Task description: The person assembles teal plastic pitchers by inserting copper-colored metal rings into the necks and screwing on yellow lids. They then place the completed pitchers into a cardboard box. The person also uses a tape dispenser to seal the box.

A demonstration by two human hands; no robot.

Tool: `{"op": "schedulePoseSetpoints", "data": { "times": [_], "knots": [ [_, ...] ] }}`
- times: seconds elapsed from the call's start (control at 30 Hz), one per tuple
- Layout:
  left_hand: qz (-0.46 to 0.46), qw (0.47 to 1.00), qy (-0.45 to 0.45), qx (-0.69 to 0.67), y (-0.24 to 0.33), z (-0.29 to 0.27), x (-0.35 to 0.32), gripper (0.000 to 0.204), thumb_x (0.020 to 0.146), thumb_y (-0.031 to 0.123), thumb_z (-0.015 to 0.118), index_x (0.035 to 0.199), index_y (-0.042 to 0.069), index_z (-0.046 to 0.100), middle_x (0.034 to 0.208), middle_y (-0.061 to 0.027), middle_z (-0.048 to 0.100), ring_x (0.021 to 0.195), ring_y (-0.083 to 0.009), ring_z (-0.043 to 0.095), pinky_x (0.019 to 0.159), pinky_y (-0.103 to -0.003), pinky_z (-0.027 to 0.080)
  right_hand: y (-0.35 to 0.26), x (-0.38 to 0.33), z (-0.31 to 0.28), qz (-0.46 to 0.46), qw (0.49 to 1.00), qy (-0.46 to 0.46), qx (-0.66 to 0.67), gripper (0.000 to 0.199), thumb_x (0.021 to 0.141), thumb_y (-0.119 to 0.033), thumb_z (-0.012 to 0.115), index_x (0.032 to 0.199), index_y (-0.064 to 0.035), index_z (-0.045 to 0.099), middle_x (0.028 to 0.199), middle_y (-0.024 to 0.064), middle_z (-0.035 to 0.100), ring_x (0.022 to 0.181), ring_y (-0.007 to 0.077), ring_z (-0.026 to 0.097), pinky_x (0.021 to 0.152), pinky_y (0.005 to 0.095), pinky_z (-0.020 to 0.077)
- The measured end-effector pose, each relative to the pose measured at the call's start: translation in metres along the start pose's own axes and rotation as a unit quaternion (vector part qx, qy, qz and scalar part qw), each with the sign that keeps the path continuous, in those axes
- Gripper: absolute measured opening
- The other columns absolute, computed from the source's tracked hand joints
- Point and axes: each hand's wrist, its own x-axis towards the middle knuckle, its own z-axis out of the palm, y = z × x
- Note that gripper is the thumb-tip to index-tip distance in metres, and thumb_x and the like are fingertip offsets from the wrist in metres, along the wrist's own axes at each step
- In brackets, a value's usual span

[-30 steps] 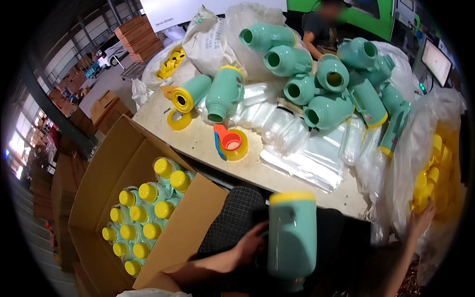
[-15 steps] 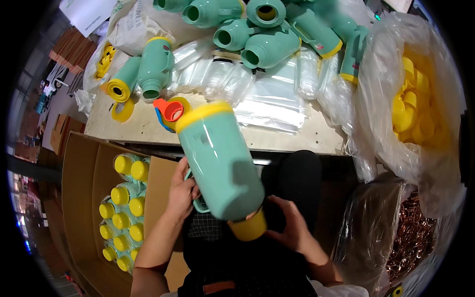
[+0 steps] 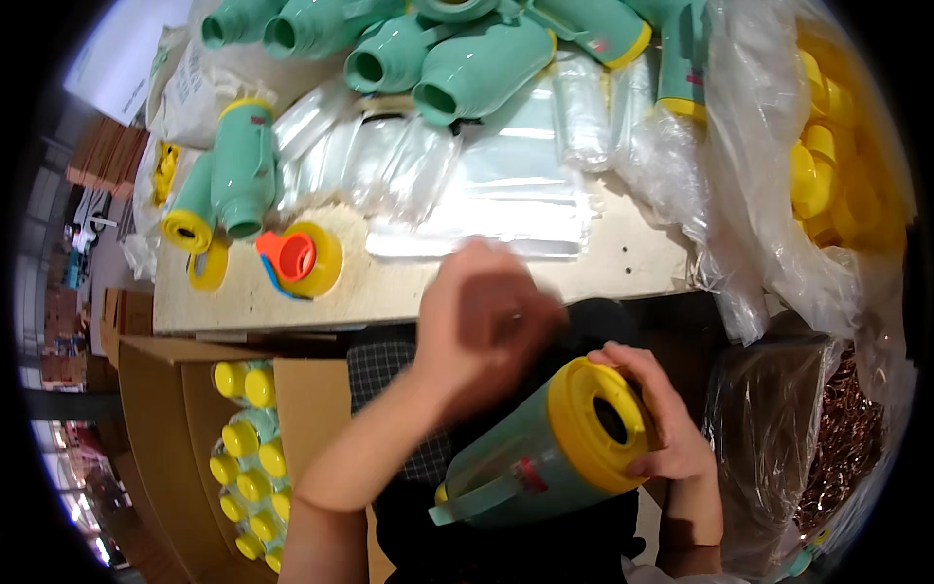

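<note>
The right hand (image 3: 654,414) cups the yellow base (image 3: 595,425) of a mint-green flask (image 3: 540,462), fingers curled round the rim and pressed to it. The flask lies tilted across the lap, base up toward the camera and its other end down to the lower left. Held this way, the dark round hole in the middle of the base faces the person, and the handle juts out on the underside.

The left hand (image 3: 486,326) hovers just above and left of that grip. It is blurred, so I cannot tell whether its fingers are spread or closed; it seems to hold nothing and does not clearly touch the flask.

A small red label sits on the flask's body, just below the base and left of the right hand.

Beyond the left hand, a bench (image 3: 409,292) carries flat clear plastic bags (image 3: 477,185) spread in a loose stack within arm's reach. Farther up lie more green flasks (image 3: 477,78) on their sides, open mouths toward the person.

Up and right of the grip, a big clear sack (image 3: 837,185) bulges with yellow caps. Right of it, a second bag (image 3: 846,438) holds coppery small parts.

Down and left, an open cardboard box (image 3: 185,428) holds flasks standing upright in rows, yellow tops up.

Far left on the bench sit a roll with an orange core (image 3: 302,258) and another flask (image 3: 243,165).
</note>
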Motion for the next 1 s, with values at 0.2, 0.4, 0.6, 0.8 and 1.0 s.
{"op": "schedulePoseSetpoints", "data": {
  "times": [0.2, 0.4, 0.6, 0.8, 1.0],
  "knots": [
    [-0.193, 0.971, -0.086, 0.109, -0.156, 0.046, 0.019, 0.009, 0.089, 0.009, 0.062, 0.088, 0.001, 0.065, 0.086, -0.0122, 0.063, 0.084, -0.0328, 0.059, 0.078, -0.041, 0.047, -0.002, 0.041, -0.019, -0.086, 0.98, 0.007, -0.177, 0.046, 0.081, -0.03, 0.072, 0.116, -0.0009, 0.063, 0.1, 0.0125, 0.066, 0.09, 0.0258, 0.061, 0.085, 0.036, 0.0474],
    [-0.341, 0.897, 0.1, -0.261, -0.145, 0.034, 0.049, 0.021, 0.101, 0.015, 0.049, 0.092, -0.001, 0.058, 0.088, -0.013, 0.068, 0.081, -0.0216, 0.066, 0.074, -0.033, 0.052, 0.0, 0.106, -0.007, 0.101, 0.968, 0.133, -0.187, 0.014, 0.085, -0.009, 0.072, 0.09, 0.0033, 0.068, 0.075, 0.0045, 0.067, 0.071, 0.0097, 0.06, 0.067, 0.0228, 0.0477],
    [-0.329, 0.857, 0.029, -0.394, -0.053, 0.025, -0.02, 0.014, 0.1, 0.012, 0.053, 0.093, 0.003, 0.06, 0.089, -0.0005, 0.065, 0.091, -0.0113, 0.059, 0.08, -0.026, 0.047, 0.025, 0.111, 0.001, -0.002, 0.965, 0.257, 0.059, 0.017, 0.083, -0.01, 0.076, 0.093, 0.0019, 0.069, 0.08, 0.004, 0.069, 0.078, 0.0123, 0.064, 0.072, 0.0237, 0.0506],
    [-0.291, 0.949, 0.015, -0.117, -0.007, 0.021, -0.032, 0.014, 0.1, 0.011, 0.053, 0.1, 0.0, 0.061, 0.083, -0.0042, 0.064, 0.076, -0.0158, 0.061, 0.071, -0.029, 0.05, 0.021, 0.096, -0.002, -0.047, 0.986, 0.153, -0.037, 0.009, 0.083, -0.006, 0.071, 0.082, -0.0019, 0.063, 0.089, 0.0056, 0.07, 0.08, 0.01, 0.062, 0.072, 0.0268, 0.0511],
    [-0.26, 0.926, -0.172, -0.213, -0.009, -0.023, -0.04, 0.018, 0.084, -0.009, 0.057, 0.097, 0.003, 0.057, 0.079, -0.0026, 0.051, 0.073, -0.0072, 0.048, 0.061, -0.023, 0.04, 0.063, 0.068, -0.061, -0.105, 0.837, 0.372, 0.387, 0.014, 0.092, -0.002, 0.056, 0.081, -0.0097, 0.051, 0.076, 0.0003, 0.057, 0.065, 0.009, 0.053, 0.057, 0.0214, 0.0458]
  ]
}}
